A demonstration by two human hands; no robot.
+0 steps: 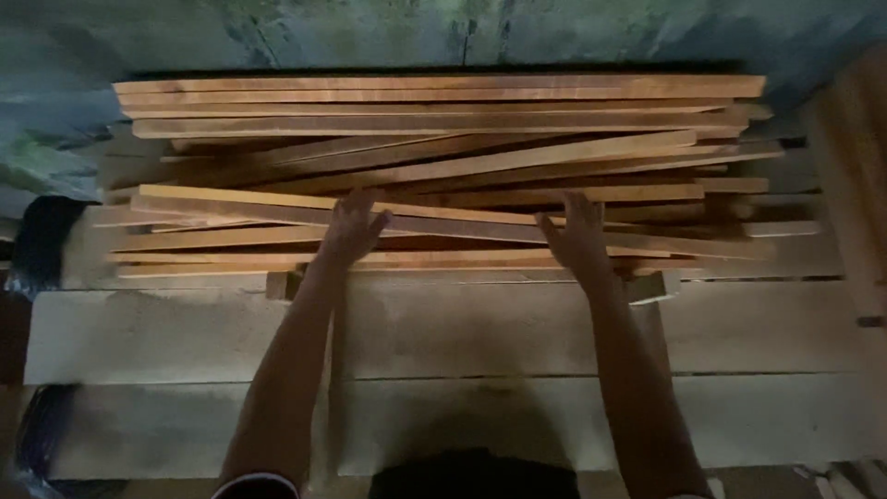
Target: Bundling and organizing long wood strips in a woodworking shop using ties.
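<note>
Both my palms lie flat, fingers spread and gripping nothing: my left hand (354, 226) presses on a long wooden slat (443, 225) near the front of the pile, and my right hand (580, 231) rests on the same slat further along. That slat runs slightly askew across a loose stack of thin orange-brown strips (443, 129), the back rows lying neat and parallel, the middle ones crossing at angles. The stack sits on pale, broad planks (462, 333) that form the bench below my forearms. Behind it rises a dim blue-green wall (370, 32), and a dark bundle (42, 240) sits at the left edge.
</note>
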